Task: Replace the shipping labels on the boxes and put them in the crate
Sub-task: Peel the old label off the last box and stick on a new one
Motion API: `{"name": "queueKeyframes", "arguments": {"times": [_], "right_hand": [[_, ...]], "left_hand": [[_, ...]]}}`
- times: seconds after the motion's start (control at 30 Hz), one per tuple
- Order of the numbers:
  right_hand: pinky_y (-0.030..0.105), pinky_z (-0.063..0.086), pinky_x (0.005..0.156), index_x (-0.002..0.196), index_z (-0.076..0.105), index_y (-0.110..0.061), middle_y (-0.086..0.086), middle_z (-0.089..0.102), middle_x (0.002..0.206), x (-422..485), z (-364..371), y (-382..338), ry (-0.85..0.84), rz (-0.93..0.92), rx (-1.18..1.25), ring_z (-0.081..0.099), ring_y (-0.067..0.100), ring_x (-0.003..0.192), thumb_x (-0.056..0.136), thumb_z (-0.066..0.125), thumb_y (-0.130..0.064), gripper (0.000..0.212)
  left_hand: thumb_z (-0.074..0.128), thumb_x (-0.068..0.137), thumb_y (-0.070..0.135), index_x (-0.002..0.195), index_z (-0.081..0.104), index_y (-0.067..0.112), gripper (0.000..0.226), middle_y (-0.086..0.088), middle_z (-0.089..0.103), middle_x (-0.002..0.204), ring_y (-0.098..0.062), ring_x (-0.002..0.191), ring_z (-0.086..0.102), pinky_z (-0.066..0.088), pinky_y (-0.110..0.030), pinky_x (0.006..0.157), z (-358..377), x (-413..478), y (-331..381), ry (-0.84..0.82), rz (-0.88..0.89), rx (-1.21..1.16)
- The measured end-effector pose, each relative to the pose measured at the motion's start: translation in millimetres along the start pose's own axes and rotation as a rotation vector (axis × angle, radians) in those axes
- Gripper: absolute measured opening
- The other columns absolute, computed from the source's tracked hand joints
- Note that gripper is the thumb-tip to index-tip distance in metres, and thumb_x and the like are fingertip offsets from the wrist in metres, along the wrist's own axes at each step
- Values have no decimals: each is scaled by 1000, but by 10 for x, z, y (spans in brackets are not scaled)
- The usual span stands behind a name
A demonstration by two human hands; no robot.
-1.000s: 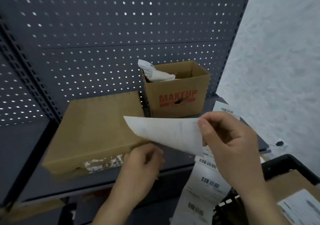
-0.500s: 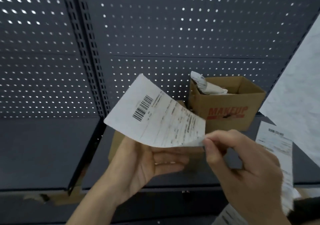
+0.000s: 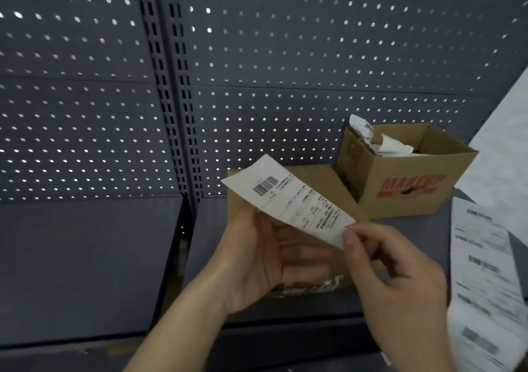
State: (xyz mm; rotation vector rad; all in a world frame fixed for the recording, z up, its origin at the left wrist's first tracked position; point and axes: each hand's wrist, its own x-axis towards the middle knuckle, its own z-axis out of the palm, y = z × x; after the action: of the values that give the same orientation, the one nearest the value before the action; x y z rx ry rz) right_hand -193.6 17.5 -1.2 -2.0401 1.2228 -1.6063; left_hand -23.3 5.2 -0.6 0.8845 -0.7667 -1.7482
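Label (image 3: 288,200), a long white strip printed with a barcode and rows of small text, held face up between both hands above the shelf (image 3: 94,257); half a second ago it sat higher and its printed face was already up, while a second ago only its blank back showed, so it has been turned over and brought down closer to the box; the left hand (image 3: 257,260) lies open-palmed beneath the strip, thumb pressing its near left edge, and the right hand (image 3: 400,280) pinches the lower right corner between thumb and forefinger, a grip that looks like picking at the corner; whether backing paper is coming away cannot be told; directly behind and below the hands, a flat brown cardboard box (image 3: 314,177) rests on the shelf, its near edge showing torn white scraps (image 3: 311,286) where an old label seems to have been stripped off; to its right and just beside it stands a smaller open box (image 3: 408,191) with red lettering, holding crumpled discarded paper (image 3: 380,143); further right a run of fresh printed labels (image 3: 485,280) hangs down over the shelf's end; dark perforated panels (image 3: 314,57) form the back wall; no crate is in view now; judging from this, the old label is off and the new one is about to be stuck on, with crating yet to come.
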Motion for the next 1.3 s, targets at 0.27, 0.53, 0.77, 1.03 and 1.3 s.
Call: {"name": "queueKeyframes", "arguments": {"times": [0.27,0.53,0.77,1.03,1.3], "right_hand": [[11,38,47,81,65,-41,0,56,65,157,54,212,79,219,130,51,15,55,83,58,-37,9],[5,44,60,92,66,-38,-23,67,88,363,54,510,-119,16,93,64,-1,74,92,61,-38,5],[9,44,66,113,66,-30,-11,59,74,486,-38,680,-355,-50,263,58,4,69,90,58,-51,32],[15,43,70,87,72,-36,-22,71,84,1055,19,839,-337,358,148,63,-4,83,90,64,-27,13],[15,50,65,85,76,-22,-11,75,82,1215,210,747,-684,505,313,71,1,76,91,63,-28,15]], "left_hand": [[18,52,102,130,63,4,133,-21,62,130,-38,105,66,55,-49,84,-46,192,-38,-161,-52,-71],[48,90,44,125,62,4,55,-30,64,122,-43,104,65,58,-47,81,-8,411,11,36,17,-29],[47,84,39,132,54,11,56,-23,65,125,-43,114,63,53,-56,92,-117,552,74,19,125,17],[56,81,34,132,59,20,53,-17,60,136,-38,125,57,44,-63,102,-323,576,68,-172,64,66],[49,85,23,111,72,41,39,0,70,122,-24,116,63,28,-61,108,-247,617,87,-233,197,130]]}}
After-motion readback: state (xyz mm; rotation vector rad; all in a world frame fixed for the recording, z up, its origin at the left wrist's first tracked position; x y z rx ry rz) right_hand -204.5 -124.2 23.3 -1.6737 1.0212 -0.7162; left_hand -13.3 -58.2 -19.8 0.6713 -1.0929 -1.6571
